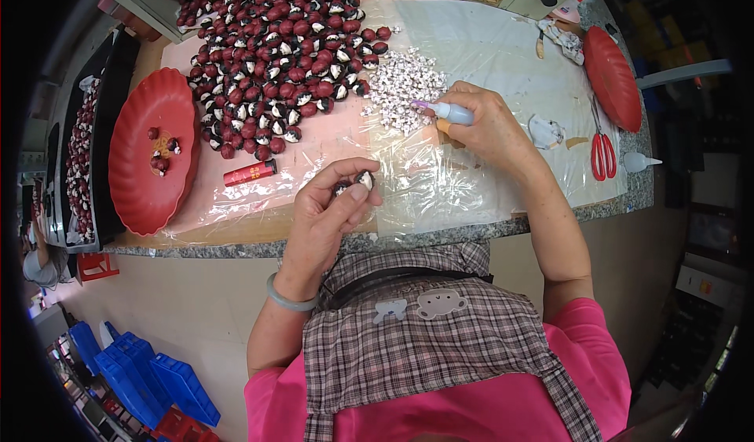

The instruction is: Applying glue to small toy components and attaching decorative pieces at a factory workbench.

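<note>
My left hand [334, 205] is closed round a small black, white and dark red ball-shaped piece [364, 180]; a second one partly shows between the fingers. In my right hand [491, 128] is a small squeeze bottle [449, 112] with a pale blue body and a purple tip. Its tip points left, over the right part of a pile of tiny white pieces [404, 88]. Beyond my left hand spreads a big heap of the dark red, black and white pieces [275, 73]. A red tube [250, 173] with a dark end lies between that heap and my left hand.
A red scalloped tray [126, 159] with a few pieces stands at the left, another red tray [609, 80] at the far right. Red-handled scissors [603, 157] and a white nozzle bottle [640, 161] lie near the right edge. Blue crates [137, 371] stand on the floor, lower left.
</note>
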Available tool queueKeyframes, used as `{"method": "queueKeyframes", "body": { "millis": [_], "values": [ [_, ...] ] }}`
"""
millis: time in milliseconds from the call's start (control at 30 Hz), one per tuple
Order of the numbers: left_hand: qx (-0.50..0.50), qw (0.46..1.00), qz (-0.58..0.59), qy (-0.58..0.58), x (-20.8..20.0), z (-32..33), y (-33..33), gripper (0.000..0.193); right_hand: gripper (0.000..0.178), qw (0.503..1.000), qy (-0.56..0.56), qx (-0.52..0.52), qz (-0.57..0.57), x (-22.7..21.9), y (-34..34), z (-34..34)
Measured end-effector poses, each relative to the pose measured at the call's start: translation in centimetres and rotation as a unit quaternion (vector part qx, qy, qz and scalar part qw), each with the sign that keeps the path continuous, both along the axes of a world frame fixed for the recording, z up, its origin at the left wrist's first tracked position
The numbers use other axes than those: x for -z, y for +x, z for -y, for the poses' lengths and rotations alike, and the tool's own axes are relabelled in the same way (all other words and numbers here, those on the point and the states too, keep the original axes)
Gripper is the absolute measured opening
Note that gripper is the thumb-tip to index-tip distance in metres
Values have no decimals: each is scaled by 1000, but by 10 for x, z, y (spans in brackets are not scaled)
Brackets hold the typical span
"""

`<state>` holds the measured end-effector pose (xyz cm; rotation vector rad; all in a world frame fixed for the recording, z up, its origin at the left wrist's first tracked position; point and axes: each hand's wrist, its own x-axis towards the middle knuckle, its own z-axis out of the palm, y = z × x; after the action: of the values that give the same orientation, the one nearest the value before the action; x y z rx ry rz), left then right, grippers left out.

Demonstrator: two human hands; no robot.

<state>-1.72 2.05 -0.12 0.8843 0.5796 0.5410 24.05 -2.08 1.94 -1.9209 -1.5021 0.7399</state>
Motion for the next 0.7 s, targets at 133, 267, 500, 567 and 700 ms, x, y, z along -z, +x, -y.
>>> {"method": "queueKeyframes", "body": {
  "millis": [133,267,500,567,700],
  "values": [
    [5,1000,-2,-2,-1,0,0,27,21,999,26,-29,18,2,6,1],
    [13,1000,-9,1,-2,-1,1,27,26,999,-6,11,-43,5,9,4],
    [9,1000,-14,-5,-2,-1,2,27,23,999,33,-26,15,1,6,0],
    [9,1000,-13,-9,-2,0,2,26,22,999,34,-37,20,1,7,-2],
    [13,1000,-7,0,-2,0,3,25,20,969,162,-104,156,14,16,-8]
  ]
}}
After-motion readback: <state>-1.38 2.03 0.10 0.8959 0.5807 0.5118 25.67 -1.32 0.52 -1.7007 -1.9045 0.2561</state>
